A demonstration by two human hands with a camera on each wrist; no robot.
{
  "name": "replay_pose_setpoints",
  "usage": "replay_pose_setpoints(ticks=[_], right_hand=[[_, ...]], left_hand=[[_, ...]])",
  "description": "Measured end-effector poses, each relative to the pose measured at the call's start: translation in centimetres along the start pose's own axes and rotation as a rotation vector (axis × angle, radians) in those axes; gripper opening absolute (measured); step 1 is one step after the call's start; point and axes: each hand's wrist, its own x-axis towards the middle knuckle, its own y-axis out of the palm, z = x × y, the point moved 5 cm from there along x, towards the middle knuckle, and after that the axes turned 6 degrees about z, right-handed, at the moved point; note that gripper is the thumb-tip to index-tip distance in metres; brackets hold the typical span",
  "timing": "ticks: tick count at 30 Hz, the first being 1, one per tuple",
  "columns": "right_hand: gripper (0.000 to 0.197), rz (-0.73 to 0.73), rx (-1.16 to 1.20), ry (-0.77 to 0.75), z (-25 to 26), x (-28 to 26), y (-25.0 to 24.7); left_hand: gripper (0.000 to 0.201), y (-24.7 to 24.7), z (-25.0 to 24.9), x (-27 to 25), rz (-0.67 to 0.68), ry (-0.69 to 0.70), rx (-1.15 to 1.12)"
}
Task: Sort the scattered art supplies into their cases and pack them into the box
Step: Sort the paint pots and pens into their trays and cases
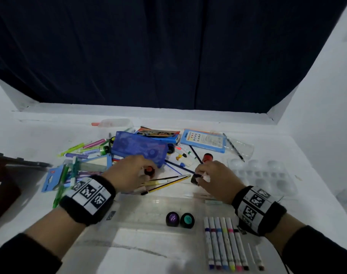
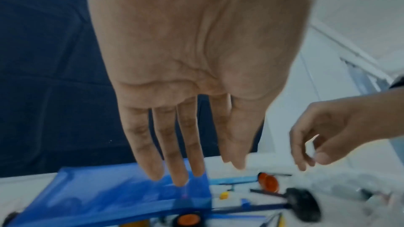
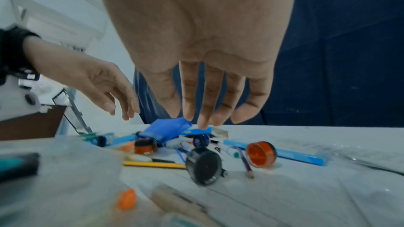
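Note:
My left hand (image 1: pixel 138 169) hovers with straight fingers just above an orange-lidded paint pot (image 1: pixel 149 172) in front of the blue zip pouch (image 1: pixel 139 148); it holds nothing. The left wrist view shows its fingers (image 2: pixel 181 161) hanging over the pouch (image 2: pixel 109 196). My right hand (image 1: pixel 206 174) hangs over a black paint pot (image 1: pixel 195 178) lying on its side, fingers (image 3: pixel 203 110) loose and apart from the pot (image 3: pixel 204 168). An orange pot (image 3: pixel 261 154) lies tipped just beyond. In the clear box (image 1: pixel 141 206) near me sit a purple pot (image 1: pixel 172 218), a teal pot (image 1: pixel 187 220) and a row of markers (image 1: pixel 226 244).
Pens, markers and a ruler lie heaped at the left (image 1: pixel 83 155). Yellow pencils (image 1: pixel 166 184) lie between my hands. A blue watercolour case (image 1: pixel 203 141) and a clear palette (image 1: pixel 267 175) lie at the right. A dark box (image 1: pixel 3 186) stands at the far left.

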Motion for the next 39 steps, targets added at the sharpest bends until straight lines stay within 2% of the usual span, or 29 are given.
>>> replay_pose_setpoints(ticks=[4, 7, 12, 15, 17, 20, 23, 25, 29, 35, 39], right_hand=[[0.035, 0.172, -0.121, 0.079, -1.2, 1.9, 1.4], [0.032, 0.232, -0.209, 0.091, -1.6, 2.7, 2.2], [0.023, 0.216, -0.222, 0.115, -2.4, 3.2, 2.4], [0.02, 0.108, -0.052, 0.121, -2.4, 2.7, 1.4], [0.021, 0.011, 0.093, 0.094, -2.3, 2.1, 0.4], [0.029, -0.114, 0.317, 0.031, -1.4, 0.8, -1.2], [0.039, -0.108, 0.478, -0.028, 0.3, -1.0, -2.1], [0.034, -0.056, 0.531, -0.073, 1.3, -2.2, -1.9], [0.023, -0.02, 0.546, -0.101, 2.5, -3.8, -0.5], [0.032, 0.061, 0.441, -0.096, 3.3, -4.3, 2.7], [0.034, 0.055, 0.255, -0.175, 3.6, -4.1, 3.2]], left_hand=[[0.016, 1.0, 1.5, 3.5, 0.241, -0.025, 0.175], [0.014, 1.9, 2.4, 5.6, 0.262, -0.013, 0.313], [0.007, 2.6, 3.6, 7.4, 0.291, -0.021, 0.298], [0.012, 2.0, 3.2, 7.0, 0.328, -0.053, 0.252], [0.016, 0.4, 2.4, 6.1, 0.302, -0.056, 0.198], [0.024, -2.6, 0.5, 4.0, 0.117, -0.01, 0.097], [0.026, -4.1, -2.2, 0.9, -0.018, 0.022, -0.074], [0.025, -3.7, -4.0, -1.0, -0.043, 0.067, -0.153], [0.03, -0.5, -5.1, -2.7, -0.048, 0.084, -0.113], [0.03, 4.2, -6.0, -2.4, 0.019, 0.069, -0.122], [0.033, 5.0, -6.3, -1.9, 0.042, 0.05, -0.132]])
